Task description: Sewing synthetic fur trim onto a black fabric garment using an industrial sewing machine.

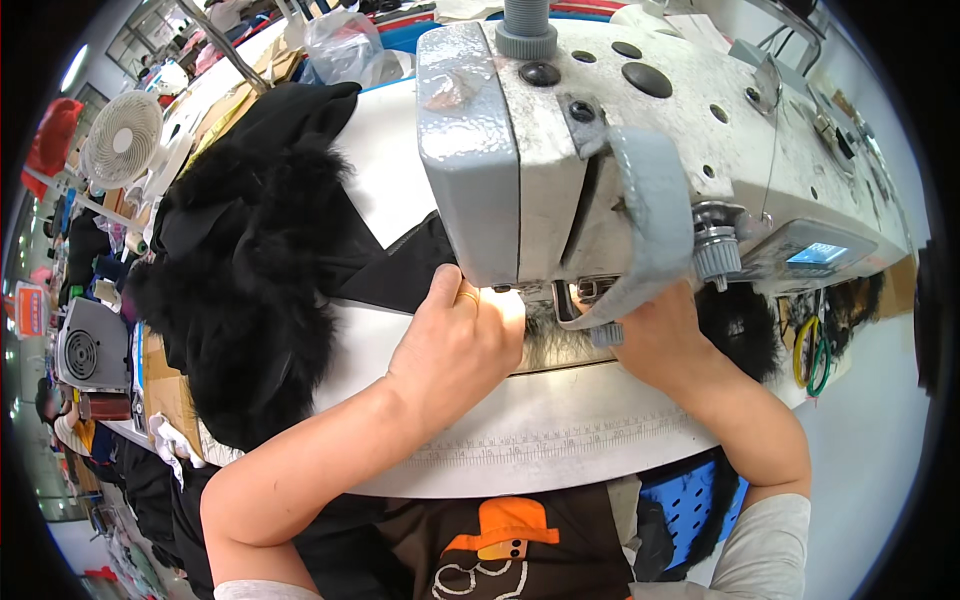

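Note:
A white and grey sewing machine (468, 150) stands in front of me, its needle area lit. My left hand (465, 335) is closed at the left of the needle area, thumb and curled fingers on a black garment (400, 270). The garment spreads left across the table, with fluffy black fur trim (275, 260) along it. On the other side of the needle, my right hand (655, 330) reaches in under the machine's grey guard (655, 210), which hides its fingers. Some dark fur (560, 345) shows between the hands by the presser foot.
A ruler scale runs along the table's curved front edge (480, 470). Scissors (812, 350) with yellow and green handles hang at the right near more black fur (740, 325). Below sits a blue crate (690, 510). A white fan (125, 135) and a plastic bag (345, 48) stand farther back.

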`<state>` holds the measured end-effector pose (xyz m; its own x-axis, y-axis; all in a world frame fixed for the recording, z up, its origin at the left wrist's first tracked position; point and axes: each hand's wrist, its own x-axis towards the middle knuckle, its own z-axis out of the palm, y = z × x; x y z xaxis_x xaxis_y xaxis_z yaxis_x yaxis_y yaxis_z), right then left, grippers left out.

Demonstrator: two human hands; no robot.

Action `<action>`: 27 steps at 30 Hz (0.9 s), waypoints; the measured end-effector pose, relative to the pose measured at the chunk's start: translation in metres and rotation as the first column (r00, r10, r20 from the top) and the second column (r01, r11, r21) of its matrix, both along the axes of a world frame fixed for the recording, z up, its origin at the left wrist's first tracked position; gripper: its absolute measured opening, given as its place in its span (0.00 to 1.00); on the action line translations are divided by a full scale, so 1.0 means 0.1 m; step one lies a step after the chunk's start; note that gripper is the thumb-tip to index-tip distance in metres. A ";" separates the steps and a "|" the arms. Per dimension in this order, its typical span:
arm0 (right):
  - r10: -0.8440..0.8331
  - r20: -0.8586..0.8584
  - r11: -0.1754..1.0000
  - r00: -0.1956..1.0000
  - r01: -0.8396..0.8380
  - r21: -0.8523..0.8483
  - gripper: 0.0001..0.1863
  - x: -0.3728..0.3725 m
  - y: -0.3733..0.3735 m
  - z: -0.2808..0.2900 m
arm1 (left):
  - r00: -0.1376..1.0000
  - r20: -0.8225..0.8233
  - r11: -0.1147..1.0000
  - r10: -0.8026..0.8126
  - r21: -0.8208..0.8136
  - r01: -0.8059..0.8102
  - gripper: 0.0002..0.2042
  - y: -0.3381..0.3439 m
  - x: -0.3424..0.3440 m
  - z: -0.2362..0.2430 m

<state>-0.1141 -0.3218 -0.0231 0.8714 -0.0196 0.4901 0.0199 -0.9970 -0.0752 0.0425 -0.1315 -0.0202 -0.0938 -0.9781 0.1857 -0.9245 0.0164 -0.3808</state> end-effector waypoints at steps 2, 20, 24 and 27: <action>0.004 -0.002 1.000 1.000 -0.004 0.008 0.04 0.00 0.00 0.00 | 1.000 0.007 1.000 0.008 0.003 -0.008 0.03 0.00 0.00 0.01; 0.276 -0.266 0.867 0.923 -0.120 0.483 0.22 -0.05 0.20 0.08 | 0.697 -0.713 0.990 0.077 0.135 0.029 0.19 0.17 -0.09 0.53; 0.366 -0.384 0.831 0.847 -0.111 0.546 0.21 -0.03 0.08 0.17 | 0.637 -0.770 0.960 0.039 0.206 0.191 0.19 0.04 0.16 0.56; 0.395 -0.397 0.827 0.829 -0.131 0.547 0.21 -0.06 0.10 0.20 | 0.692 -0.687 0.894 0.222 0.427 0.137 0.19 -0.04 0.28 0.73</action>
